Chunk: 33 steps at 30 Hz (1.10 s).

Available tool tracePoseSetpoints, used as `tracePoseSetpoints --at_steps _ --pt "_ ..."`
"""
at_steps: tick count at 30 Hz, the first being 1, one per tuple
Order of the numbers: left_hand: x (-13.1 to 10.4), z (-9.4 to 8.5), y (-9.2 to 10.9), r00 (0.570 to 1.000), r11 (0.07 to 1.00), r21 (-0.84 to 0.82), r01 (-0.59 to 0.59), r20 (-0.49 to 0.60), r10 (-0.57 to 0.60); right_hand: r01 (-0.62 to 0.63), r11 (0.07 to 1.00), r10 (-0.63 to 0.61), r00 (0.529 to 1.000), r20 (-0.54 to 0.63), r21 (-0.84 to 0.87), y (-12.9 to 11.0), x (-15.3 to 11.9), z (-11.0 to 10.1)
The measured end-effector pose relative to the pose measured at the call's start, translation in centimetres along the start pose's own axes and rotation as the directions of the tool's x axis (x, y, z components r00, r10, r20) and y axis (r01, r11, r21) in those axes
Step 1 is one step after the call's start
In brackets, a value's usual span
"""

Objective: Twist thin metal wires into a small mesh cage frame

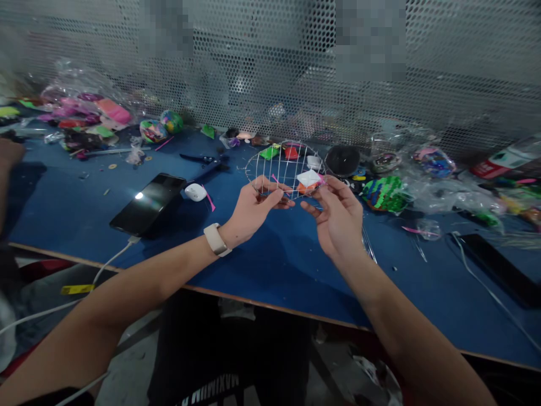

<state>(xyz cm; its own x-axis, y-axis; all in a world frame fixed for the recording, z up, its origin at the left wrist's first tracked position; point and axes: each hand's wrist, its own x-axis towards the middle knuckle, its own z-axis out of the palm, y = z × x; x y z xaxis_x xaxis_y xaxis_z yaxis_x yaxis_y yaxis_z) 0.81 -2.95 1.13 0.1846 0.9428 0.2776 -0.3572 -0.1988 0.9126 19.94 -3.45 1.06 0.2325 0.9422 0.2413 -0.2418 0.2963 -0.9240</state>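
A round wire mesh rack (pixel 270 166) is held up above the blue table between my two hands. My left hand (pixel 257 206) pinches its lower left rim between thumb and fingers. At its lower right edge, the fingers of my right hand (pixel 340 211) close on the rim, beside a white folded piece (pixel 308 179) with an orange piece (pixel 307 189) under it. I cannot tell whether these two are fixed to the wire or lie behind it. Through the mesh show a green packet (pixel 269 152) and a red packet (pixel 291 152).
A black phone (pixel 147 204) on a cable, a white earbud-like case (pixel 195 192) and dark pliers (pixel 205 163) lie left. Clay-covered balls (pixel 153 131) and colourful bags stand along the perforated metal screen (pixel 253 67). A green striped shape (pixel 385 193), a bottle (pixel 507 160) and a power bank (pixel 501 268) are right.
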Motion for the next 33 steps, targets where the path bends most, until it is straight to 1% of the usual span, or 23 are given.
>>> tracePoseSetpoints --at_steps 4,8,12,14,19,25,29,33 --pt "0.0 -0.03 -0.24 1.0 1.0 0.017 0.016 -0.001 -0.016 0.046 0.999 -0.046 0.999 -0.02 -0.005 0.01 0.06 0.25" --pt "0.05 -0.12 -0.34 1.0 1.0 0.015 0.011 -0.002 -0.011 0.131 0.989 -0.134 0.991 -0.026 -0.07 -0.31 -0.4 0.71" --pt "0.04 -0.1 -0.18 1.0 1.0 -0.025 0.004 0.005 -0.003 0.195 0.975 -0.197 0.98 -0.01 -0.109 -0.54 -0.62 0.86" --pt "-0.02 -0.03 -0.04 1.0 0.999 -0.043 0.018 0.014 -0.018 0.185 0.978 -0.187 0.982 -0.011 -0.098 -0.36 -0.42 0.78" --pt "-0.14 0.12 0.14 0.998 0.996 -0.058 0.063 0.021 -0.062 0.108 0.994 -0.109 0.994 -0.015 -0.031 0.24 0.13 0.63" --pt "-0.03 -0.05 -0.08 0.997 0.995 -0.075 0.068 0.032 -0.066 0.11 0.994 -0.11 0.994 0.008 -0.002 -0.24 0.03 0.69" --pt "-0.06 -0.1 -0.18 0.997 0.994 -0.079 0.074 0.044 -0.071 0.048 0.998 -0.051 0.996 0.069 0.041 -0.43 0.1 0.61" --pt "-0.2 0.05 -0.25 0.993 0.992 -0.089 0.088 0.083 -0.081 0.009 1.0 -0.007 0.989 0.15 -0.013 -0.17 0.03 0.49"
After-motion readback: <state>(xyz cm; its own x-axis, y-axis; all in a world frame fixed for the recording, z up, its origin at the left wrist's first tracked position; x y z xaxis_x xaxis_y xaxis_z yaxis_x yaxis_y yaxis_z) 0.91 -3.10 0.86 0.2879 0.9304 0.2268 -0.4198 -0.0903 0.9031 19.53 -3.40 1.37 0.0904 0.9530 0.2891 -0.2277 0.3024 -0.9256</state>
